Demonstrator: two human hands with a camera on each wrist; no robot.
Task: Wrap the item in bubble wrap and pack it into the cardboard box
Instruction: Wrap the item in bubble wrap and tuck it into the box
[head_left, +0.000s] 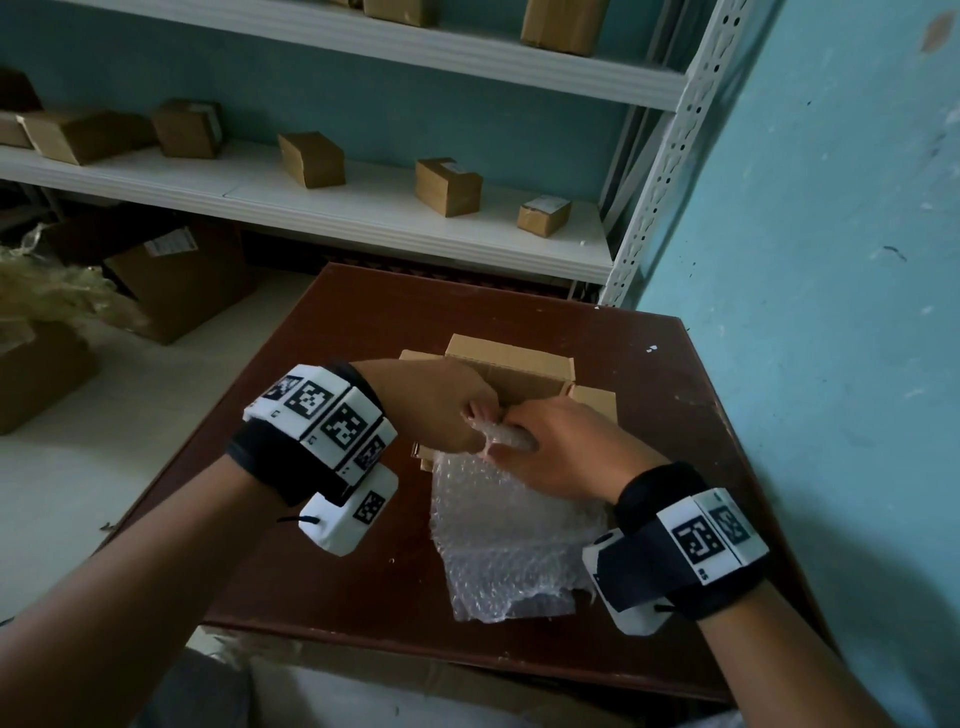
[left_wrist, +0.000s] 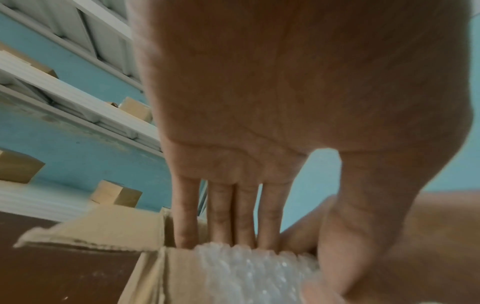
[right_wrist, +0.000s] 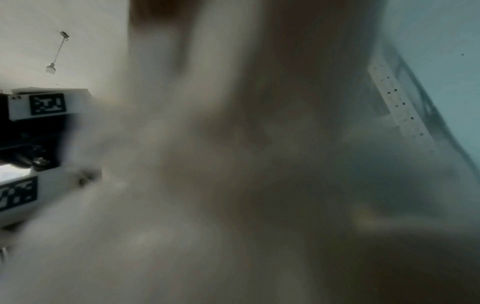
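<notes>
Fingers (left_wrist: 244, 214) of the left hand (head_left: 436, 405) run straight and close together down into the open cardboard box (head_left: 519, 369), thumb clamped on the bubble wrap (head_left: 498, 530) roll at the box's near edge. Right hand (head_left: 566, 447) grips the same roll; its wrist view is too blurry to tell how its fingers lie. Loose wrap trails over the brown table (head_left: 322, 519). Can't see the item itself or the inside of the box.

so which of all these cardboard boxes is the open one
The box on the brown table, right behind both hands: its flaps are spread open. The boxes on the shelf are all closed.
</notes>
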